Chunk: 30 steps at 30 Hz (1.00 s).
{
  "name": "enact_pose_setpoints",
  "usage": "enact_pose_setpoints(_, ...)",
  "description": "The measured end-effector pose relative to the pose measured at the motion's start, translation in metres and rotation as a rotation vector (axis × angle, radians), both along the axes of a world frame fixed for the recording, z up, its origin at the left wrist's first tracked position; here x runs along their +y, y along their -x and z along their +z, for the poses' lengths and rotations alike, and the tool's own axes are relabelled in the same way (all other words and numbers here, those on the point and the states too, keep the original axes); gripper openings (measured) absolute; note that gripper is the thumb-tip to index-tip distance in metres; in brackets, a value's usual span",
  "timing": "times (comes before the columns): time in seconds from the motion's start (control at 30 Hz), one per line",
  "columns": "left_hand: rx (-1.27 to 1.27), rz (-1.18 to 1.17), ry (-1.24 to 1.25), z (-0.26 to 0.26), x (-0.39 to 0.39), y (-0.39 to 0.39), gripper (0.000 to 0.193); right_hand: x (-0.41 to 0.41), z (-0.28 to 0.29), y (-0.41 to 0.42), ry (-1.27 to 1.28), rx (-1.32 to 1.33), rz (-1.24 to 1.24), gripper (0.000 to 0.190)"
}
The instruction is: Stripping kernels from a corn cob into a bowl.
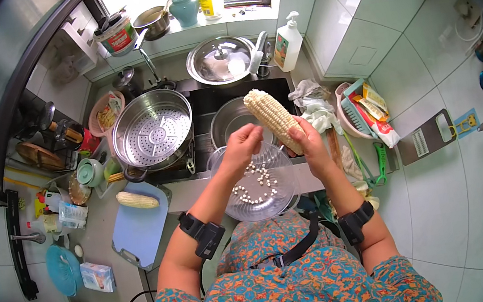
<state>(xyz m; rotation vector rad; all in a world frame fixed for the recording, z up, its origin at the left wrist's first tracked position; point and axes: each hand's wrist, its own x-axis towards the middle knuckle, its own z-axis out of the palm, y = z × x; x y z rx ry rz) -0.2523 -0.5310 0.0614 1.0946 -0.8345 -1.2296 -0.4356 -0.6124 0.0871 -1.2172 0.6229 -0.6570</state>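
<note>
My right hand [308,143] grips the lower end of a white corn cob [271,116], which leans up and to the left. My left hand [245,145] is curled just left of the cob, its fingertips drawn together; whether a kernel is between them cannot be told. Below both hands sits a clear ribbed bowl [282,191] with loose white kernels [252,192] scattered on its bottom. A second corn cob [137,200] lies on a blue cutting board [136,232] to the left.
A steel steamer pot [153,129] with a perforated bottom stands left on the stove [199,105]. Behind the bowl is a steel pot [223,123]; a lidded pan [221,60] stands farther back. At the right are crumpled cloths [311,100], a pink basket [346,121] and a green peeler [381,162].
</note>
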Motion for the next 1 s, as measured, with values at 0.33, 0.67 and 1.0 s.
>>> enact_pose_setpoints(0.33, -0.157, 0.353, 0.100, 0.034, -0.002, -0.027, 0.015, 0.001, 0.007, 0.004, 0.042, 0.014, -0.086, 0.064)
enact_pose_setpoints(0.67, -0.175, 0.139, 0.009, 0.034, -0.022, -0.027, 0.040, 0.001, 0.005, 0.011, -0.033, -0.081, -0.092, 0.057)
enact_pose_setpoints(1.0, -0.143, -0.167, -0.003, 0.025, -0.034, 0.024, 0.023, -0.004, 0.003, 0.017, -0.221, -0.175, -0.054, 0.050)
